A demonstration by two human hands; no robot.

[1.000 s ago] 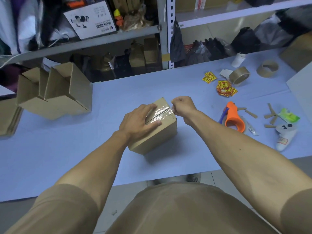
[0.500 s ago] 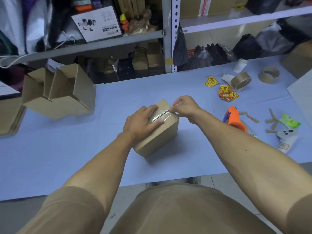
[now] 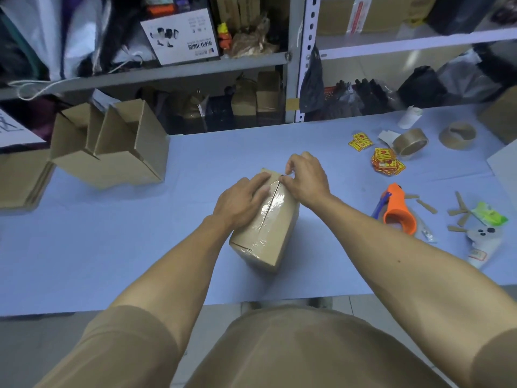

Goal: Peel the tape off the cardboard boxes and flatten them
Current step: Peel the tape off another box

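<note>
Under both hands [image 3: 306,177], taped box [image 3: 275,233].

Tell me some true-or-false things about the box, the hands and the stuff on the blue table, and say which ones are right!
1. The left hand lies flat on top of the taped box. True.
2. The clear tape is already off the box. False: it still runs along the top seam and over the near edge.
3. The right hand pinches at the far end of the tape. True.
4. The orange tape dispenser is in the person's hand. False: it lies on the table, to the right of the box.
5. The open boxes stand at the left of the table. True.
6. The yellow stickers are stuck on the taped box. False: they lie on the table near a tape roll.
</note>
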